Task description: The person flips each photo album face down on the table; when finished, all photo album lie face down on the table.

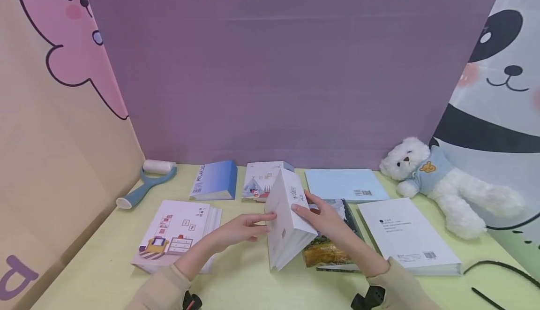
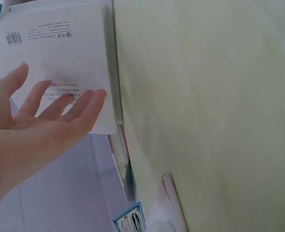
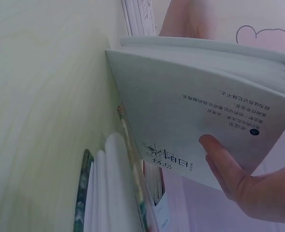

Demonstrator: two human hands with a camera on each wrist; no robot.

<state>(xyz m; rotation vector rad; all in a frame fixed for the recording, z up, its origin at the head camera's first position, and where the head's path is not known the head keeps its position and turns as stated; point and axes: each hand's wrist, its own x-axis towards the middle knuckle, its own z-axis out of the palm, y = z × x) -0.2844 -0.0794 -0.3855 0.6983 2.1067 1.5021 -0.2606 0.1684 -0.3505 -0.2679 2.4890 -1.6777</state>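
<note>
A thick white photo album (image 1: 291, 221) stands on end at the table's middle, its pages fanned a little apart at the bottom. My right hand (image 1: 326, 218) grips it near the upper right, thumb on the printed cover; the right wrist view shows that thumb (image 3: 224, 166) on the cover, other fingers partly hidden. To the left, my left hand (image 1: 242, 230) has its fingertips at the album's other cover. In the left wrist view these fingers are loosely spread before the barcoded cover (image 2: 60, 63); whether they touch it I cannot tell. A landscape-cover photo album (image 1: 333, 249) lies beneath the right forearm.
A pink-white illustrated album (image 1: 181, 230) lies left, a white album (image 1: 409, 235) right. Behind are a blue POLAROID album (image 1: 215, 181), a tent-picture album (image 1: 257, 178) and a light-blue album (image 1: 346, 183). A lint roller (image 1: 147, 183) and white teddy bear (image 1: 443, 178) flank them.
</note>
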